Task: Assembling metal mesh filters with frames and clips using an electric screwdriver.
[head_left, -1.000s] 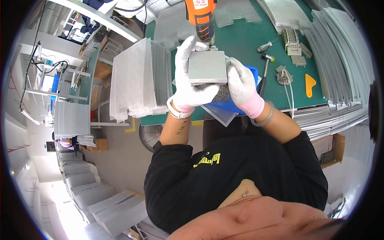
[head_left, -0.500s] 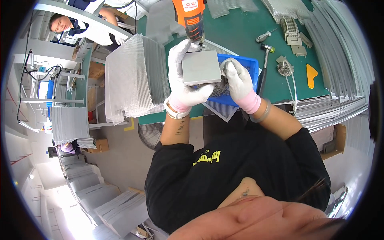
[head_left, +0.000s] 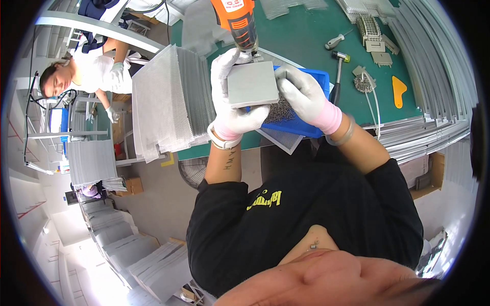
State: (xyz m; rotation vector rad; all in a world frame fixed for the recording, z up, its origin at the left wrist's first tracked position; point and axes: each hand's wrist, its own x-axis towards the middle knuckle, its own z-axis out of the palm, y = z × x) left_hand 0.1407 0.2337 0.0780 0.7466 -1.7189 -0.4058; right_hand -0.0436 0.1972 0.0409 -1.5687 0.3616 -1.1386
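In my gloved left hand point(head_left: 234, 121) is a flat grey square block point(head_left: 252, 83), its broad face up, the thumb at its far left corner and fingers wrapped beneath. My gloved right hand point(head_left: 306, 99) is at the block's right edge, thumb and fingertips pinched together; whatever they hold is hidden. Under that hand stands a blue bin point(head_left: 322, 79) with many small grey metal pieces point(head_left: 279, 111) inside. Just beyond the block is an orange power driver point(head_left: 241, 23), its nose end close to the block's far edge.
Mesh sheets point(head_left: 161, 97) are stacked at left, more metal sheets point(head_left: 434, 66) at right. On the green table point(head_left: 301, 38) lie a screwdriver point(head_left: 337, 40), a hammer point(head_left: 339, 74), a yellow scraper point(head_left: 398, 92) and a beige chain-like part point(head_left: 368, 30). Another person point(head_left: 102, 71) is at far left.
My right hand has shifted slightly left and up along the block's edge, uncovering more metal pieces. The block and driver appear slightly further left. The other person has come further into view.
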